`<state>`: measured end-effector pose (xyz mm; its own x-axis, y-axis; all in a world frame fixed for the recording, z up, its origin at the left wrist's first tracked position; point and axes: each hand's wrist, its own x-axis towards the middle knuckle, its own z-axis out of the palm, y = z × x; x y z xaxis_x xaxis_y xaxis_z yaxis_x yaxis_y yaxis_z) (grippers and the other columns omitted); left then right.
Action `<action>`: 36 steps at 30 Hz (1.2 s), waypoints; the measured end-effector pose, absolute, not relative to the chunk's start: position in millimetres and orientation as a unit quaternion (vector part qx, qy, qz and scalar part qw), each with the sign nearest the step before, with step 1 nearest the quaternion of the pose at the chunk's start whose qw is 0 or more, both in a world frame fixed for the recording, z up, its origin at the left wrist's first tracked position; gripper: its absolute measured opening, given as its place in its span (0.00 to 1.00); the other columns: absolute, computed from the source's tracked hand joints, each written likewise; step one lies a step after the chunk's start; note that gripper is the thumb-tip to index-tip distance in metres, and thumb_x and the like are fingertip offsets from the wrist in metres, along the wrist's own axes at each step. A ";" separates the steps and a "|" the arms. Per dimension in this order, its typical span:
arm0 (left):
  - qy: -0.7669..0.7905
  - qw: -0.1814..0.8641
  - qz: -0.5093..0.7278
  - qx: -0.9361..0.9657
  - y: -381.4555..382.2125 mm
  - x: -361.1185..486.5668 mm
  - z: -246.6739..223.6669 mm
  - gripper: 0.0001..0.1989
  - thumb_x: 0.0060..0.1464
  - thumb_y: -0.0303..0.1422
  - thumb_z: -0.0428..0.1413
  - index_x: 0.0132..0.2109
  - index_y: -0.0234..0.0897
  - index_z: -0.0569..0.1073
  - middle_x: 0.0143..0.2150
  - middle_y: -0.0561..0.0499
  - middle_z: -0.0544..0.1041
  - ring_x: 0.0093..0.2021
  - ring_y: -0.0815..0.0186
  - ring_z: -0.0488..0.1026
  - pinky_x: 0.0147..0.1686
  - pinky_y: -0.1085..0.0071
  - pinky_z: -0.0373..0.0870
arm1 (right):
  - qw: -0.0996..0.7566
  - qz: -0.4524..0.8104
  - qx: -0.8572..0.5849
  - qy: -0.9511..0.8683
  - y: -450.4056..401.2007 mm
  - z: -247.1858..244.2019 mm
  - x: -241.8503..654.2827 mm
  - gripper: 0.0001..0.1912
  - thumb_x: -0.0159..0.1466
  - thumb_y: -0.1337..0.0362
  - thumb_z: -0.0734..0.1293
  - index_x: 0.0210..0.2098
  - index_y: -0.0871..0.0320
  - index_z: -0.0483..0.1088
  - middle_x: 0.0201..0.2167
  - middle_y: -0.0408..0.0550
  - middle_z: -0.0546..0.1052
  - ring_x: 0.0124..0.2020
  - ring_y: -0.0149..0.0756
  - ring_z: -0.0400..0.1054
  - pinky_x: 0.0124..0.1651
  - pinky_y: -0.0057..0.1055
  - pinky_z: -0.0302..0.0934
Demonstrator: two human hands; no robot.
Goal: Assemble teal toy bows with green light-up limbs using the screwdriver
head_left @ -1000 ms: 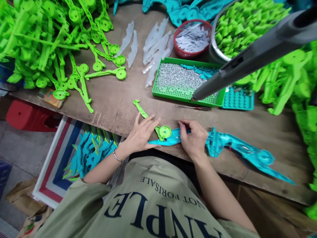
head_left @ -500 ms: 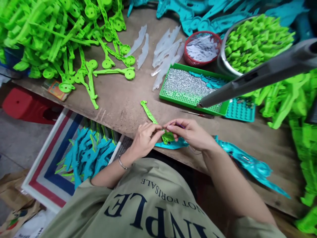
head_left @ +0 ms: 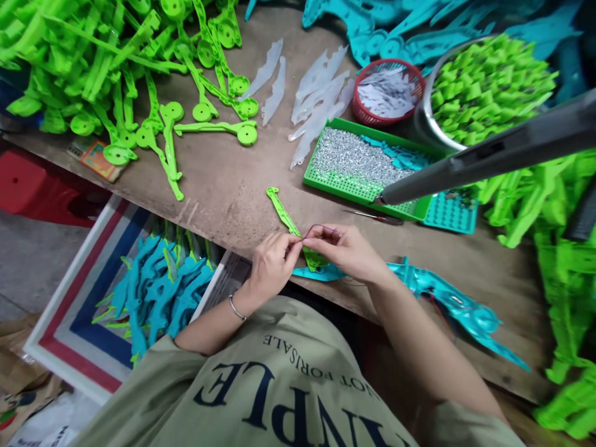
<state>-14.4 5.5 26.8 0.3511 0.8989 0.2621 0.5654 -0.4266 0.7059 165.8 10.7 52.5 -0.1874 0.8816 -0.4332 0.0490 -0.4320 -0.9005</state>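
Observation:
My left hand (head_left: 274,262) is closed in a pinch, its thumb and finger meeting the tips of my right hand (head_left: 347,249). A thin purple wire (head_left: 321,226) arcs from the right fingers to where the fingertips meet; both hands pinch it. Beneath them lies a bright green plastic arm (head_left: 282,211), its round end partly hidden by my fingers. That end rests over a turquoise shell half (head_left: 447,295) that stretches along the table's front edge, with dark and red wires at its right part. My right hand covers the middle of the shell.
A green tray of screws (head_left: 344,155), a red basket (head_left: 386,118) of pale pieces and a metal pot (head_left: 431,124) of green parts stand behind. A grey electric screwdriver (head_left: 488,149) hangs at right. A screwdriver (head_left: 372,216) lies near the tray. Green arms (head_left: 116,68) pile up left.
The purple wire now bows up above my right fingers, where it was mostly tucked between them. Both hands stay over the green arm, and the view has shifted slightly.

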 end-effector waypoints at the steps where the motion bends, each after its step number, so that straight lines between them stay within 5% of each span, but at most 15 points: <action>1: 0.463 0.249 0.322 0.787 5.0 -15.0 27.0 0.07 0.67 0.31 0.55 0.39 0.36 0.75 0.34 0.49 0.80 0.35 0.64 0.76 0.37 0.70 0.71 | 0.319 0.628 -0.559 -0.438 11.4 51.6 165.4 0.21 0.54 0.46 0.75 0.27 0.58 0.73 0.24 0.42 0.71 0.26 0.28 0.59 0.29 0.28 0.57; 4: 0.450 0.274 0.311 0.791 3.7 -19.2 30.1 0.03 0.65 0.29 0.57 0.43 0.35 0.76 0.36 0.48 0.81 0.35 0.65 0.77 0.37 0.70 0.72 | 0.291 0.590 -0.582 -0.478 15.1 48.3 167.4 0.19 0.55 0.49 0.72 0.25 0.58 0.71 0.22 0.40 0.68 0.25 0.28 0.57 0.28 0.28 0.53; 8: 0.491 0.365 0.297 0.733 4.4 -28.7 31.9 0.14 0.64 0.27 0.56 0.56 0.35 0.73 0.41 0.48 0.82 0.35 0.67 0.79 0.38 0.71 0.75 | 0.279 0.541 -0.614 -0.502 20.2 42.0 172.4 0.16 0.57 0.51 0.68 0.25 0.58 0.70 0.21 0.40 0.67 0.24 0.29 0.56 0.28 0.29 0.51; 14: 0.536 0.525 0.320 0.579 8.1 -31.6 16.2 0.18 0.65 0.31 0.54 0.61 0.38 0.68 0.48 0.47 0.81 0.34 0.70 0.81 0.36 0.74 0.80 | 0.256 0.524 -0.622 -0.523 20.6 31.9 164.7 0.16 0.58 0.51 0.65 0.25 0.57 0.70 0.21 0.41 0.68 0.25 0.30 0.56 0.30 0.30 0.51; 26: 0.529 0.590 0.363 0.490 11.8 -21.6 5.6 0.22 0.62 0.31 0.58 0.62 0.39 0.68 0.44 0.48 0.79 0.38 0.68 0.82 0.41 0.70 0.82 | 0.181 0.407 -0.680 -0.582 21.7 41.7 152.4 0.11 0.61 0.58 0.65 0.27 0.57 0.72 0.22 0.43 0.74 0.24 0.31 0.60 0.32 0.30 0.50; 36: 0.518 0.673 0.383 0.364 19.6 -11.4 8.4 0.21 0.56 0.37 0.65 0.54 0.36 0.71 0.36 0.55 0.76 0.33 0.71 0.80 0.40 0.72 0.82 | 0.220 0.431 -0.659 -0.576 18.1 40.3 157.0 0.12 0.61 0.57 0.67 0.27 0.58 0.75 0.24 0.44 0.77 0.26 0.32 0.65 0.33 0.30 0.53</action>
<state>-11.4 19.6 8.4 0.1699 0.8922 -0.4184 -0.1392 0.4421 0.8861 157.0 18.1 40.3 -0.0352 0.9490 -0.3133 0.5692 -0.2386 -0.7868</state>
